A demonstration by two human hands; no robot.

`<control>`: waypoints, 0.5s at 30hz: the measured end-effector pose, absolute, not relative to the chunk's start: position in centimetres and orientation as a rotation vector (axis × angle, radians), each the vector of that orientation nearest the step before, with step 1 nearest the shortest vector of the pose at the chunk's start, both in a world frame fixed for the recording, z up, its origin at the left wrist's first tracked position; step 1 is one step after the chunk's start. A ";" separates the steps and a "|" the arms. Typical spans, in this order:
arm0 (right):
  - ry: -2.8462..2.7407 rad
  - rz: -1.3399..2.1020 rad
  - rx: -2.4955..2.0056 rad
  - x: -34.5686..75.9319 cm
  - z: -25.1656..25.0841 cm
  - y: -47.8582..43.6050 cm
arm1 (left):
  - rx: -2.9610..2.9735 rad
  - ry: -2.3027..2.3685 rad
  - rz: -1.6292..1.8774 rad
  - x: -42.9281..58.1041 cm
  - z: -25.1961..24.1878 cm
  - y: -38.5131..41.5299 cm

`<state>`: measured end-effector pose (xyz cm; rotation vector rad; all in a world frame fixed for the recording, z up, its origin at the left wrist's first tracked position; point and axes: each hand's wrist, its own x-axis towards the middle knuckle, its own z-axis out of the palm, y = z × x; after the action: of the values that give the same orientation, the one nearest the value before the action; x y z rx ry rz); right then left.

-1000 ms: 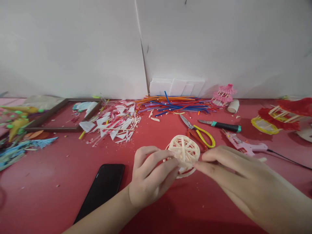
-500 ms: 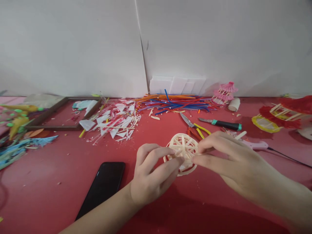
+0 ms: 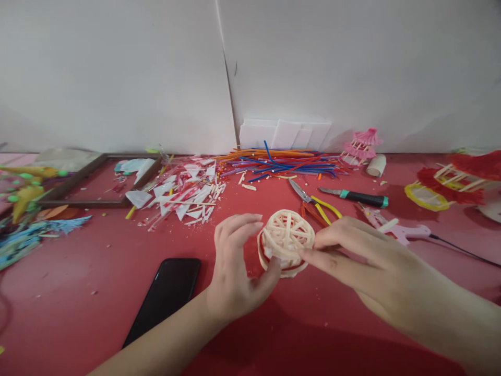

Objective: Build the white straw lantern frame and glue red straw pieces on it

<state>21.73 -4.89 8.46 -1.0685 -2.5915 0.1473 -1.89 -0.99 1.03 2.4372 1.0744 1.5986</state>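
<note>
The left hand (image 3: pixel 235 266) is holding its fingers apart, thumb touching the round lattice frame (image 3: pixel 288 227) sitting on the table (image 3: pixel 117 271); the right hand (image 3: pixel 379 266) is pinching its rim. Uneven pressure there could be risking skewed strips.

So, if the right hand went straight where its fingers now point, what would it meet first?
Probably the round lattice of pale strips; the fingers seem at its edge, though depth is unclear.
</note>
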 end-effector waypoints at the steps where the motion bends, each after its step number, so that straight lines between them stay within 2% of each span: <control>1: -2.593 0.147 -1.046 21.7 8.5 -5.0 | 2.385 1.090 1.560 -1.9 0.8 -1.0; 11: -2.566 0.079 -0.951 21.7 8.3 -4.2 | 1.947 1.126 1.110 -1.9 0.1 -1.1; 15: -2.604 0.122 -1.014 21.9 8.4 -4.5 | 1.843 1.030 1.068 -2.0 -0.1 -0.7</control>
<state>21.88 -4.48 8.37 -1.0143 -2.6035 0.1219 -1.99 -0.67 -0.11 1.8434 1.0296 1.0679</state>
